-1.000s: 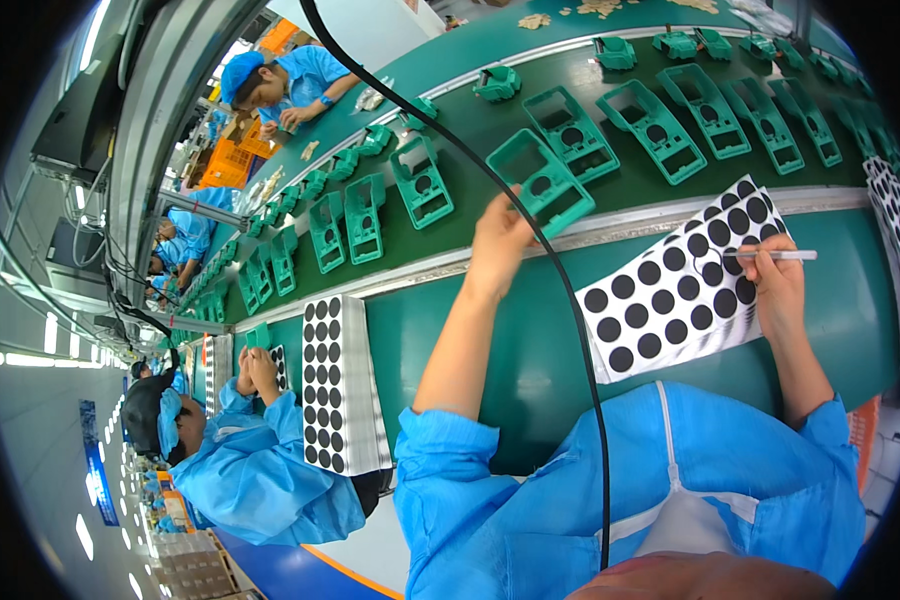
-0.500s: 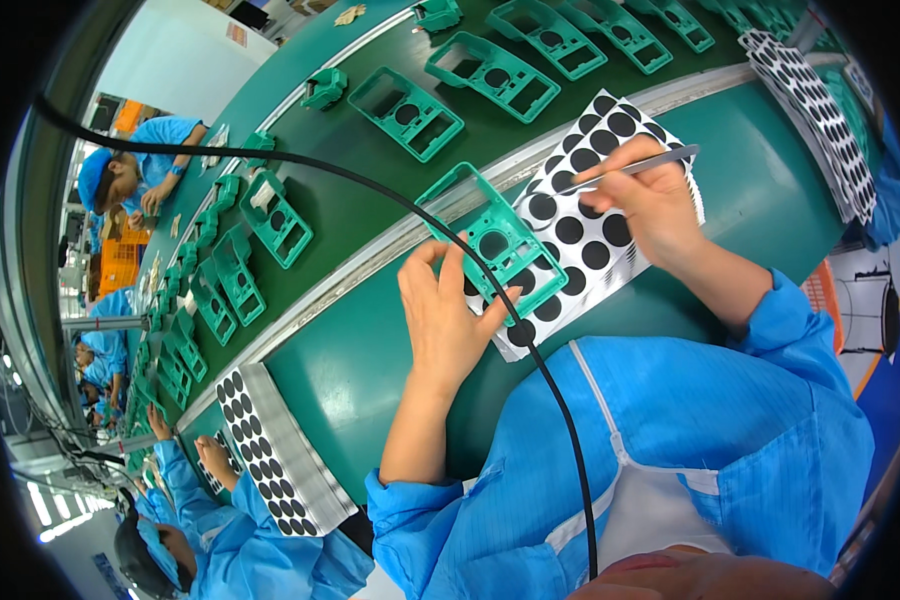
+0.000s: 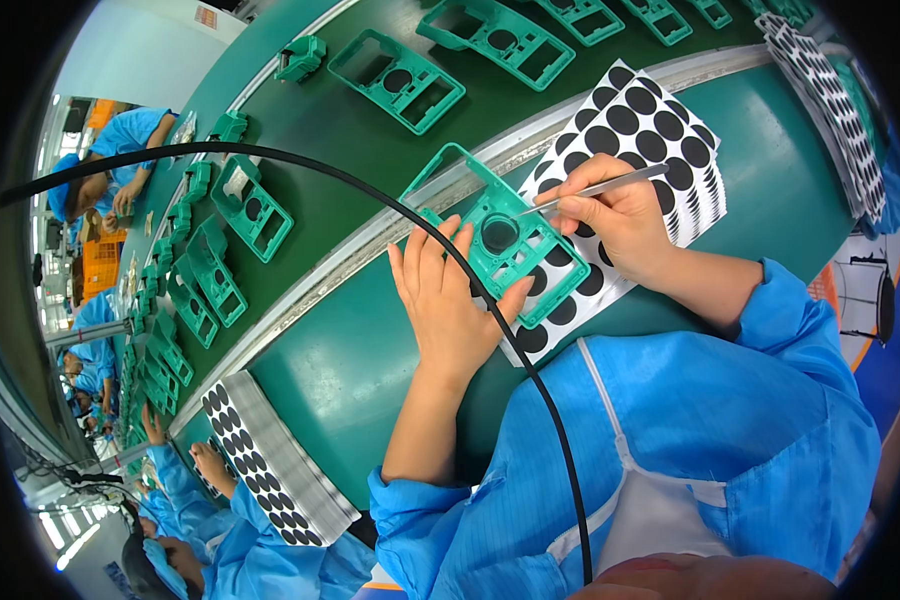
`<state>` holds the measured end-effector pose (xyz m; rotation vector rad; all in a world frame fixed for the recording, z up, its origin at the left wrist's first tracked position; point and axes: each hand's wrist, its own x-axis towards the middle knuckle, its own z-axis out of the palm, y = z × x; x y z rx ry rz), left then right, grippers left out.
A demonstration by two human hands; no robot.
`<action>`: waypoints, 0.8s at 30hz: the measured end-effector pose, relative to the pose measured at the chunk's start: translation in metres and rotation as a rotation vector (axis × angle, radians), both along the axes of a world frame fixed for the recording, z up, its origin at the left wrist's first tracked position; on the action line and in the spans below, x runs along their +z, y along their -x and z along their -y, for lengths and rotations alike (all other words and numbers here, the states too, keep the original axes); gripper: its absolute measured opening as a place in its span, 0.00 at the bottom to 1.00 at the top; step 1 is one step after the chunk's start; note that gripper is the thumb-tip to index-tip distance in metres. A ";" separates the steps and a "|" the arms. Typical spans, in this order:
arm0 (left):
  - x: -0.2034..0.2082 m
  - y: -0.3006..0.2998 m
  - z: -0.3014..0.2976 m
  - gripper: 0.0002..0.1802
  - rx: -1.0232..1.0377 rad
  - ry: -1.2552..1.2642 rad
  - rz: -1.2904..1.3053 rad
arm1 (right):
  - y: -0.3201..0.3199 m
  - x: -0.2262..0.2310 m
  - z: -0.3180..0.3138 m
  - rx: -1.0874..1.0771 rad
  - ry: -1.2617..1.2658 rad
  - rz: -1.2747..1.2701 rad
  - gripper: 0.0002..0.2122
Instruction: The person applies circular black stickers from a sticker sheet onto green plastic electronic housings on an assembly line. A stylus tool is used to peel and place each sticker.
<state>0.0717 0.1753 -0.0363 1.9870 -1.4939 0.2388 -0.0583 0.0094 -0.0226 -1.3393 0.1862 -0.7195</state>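
Note:
My left hand (image 3: 448,300) grips a green plastic housing (image 3: 530,268) by its near left side, with the thumb on the lower edge and the fingers along its left. The housing is tilted over a stack of white sheets (image 3: 570,160) printed with rows of black round stickers. In my right hand (image 3: 615,220) is a pair of metal tweezers (image 3: 610,186), pinched between thumb and fingers. The tips are at the upper right rim of the housing's dark round area (image 3: 499,235). Whether a sticker lies there or sticks to the tips, I cannot tell.
More green housings (image 3: 397,80) lie along the dark green belt beyond a metal rail (image 3: 370,235). Other sticker sheets (image 3: 270,460) lie at left, and another stack (image 3: 835,120) at far right. A black cable (image 3: 450,250) crosses the view. Co-workers (image 3: 120,170) sit at left.
The tweezers in my right hand have moved left from the sticker sheet to the housing's round area. My left hand still holds the housing, its fingers more stretched. The view has shifted slightly.

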 end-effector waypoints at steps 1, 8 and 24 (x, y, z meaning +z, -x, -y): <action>0.000 0.000 0.001 0.39 -0.001 -0.011 -0.004 | -0.001 0.000 0.000 -0.001 -0.011 -0.004 0.02; -0.002 0.000 0.005 0.39 0.006 0.017 -0.050 | -0.001 0.001 -0.001 -0.023 0.058 -0.033 0.02; -0.004 0.000 0.007 0.34 0.020 0.053 -0.063 | -0.001 -0.005 0.001 0.014 0.132 -0.001 0.03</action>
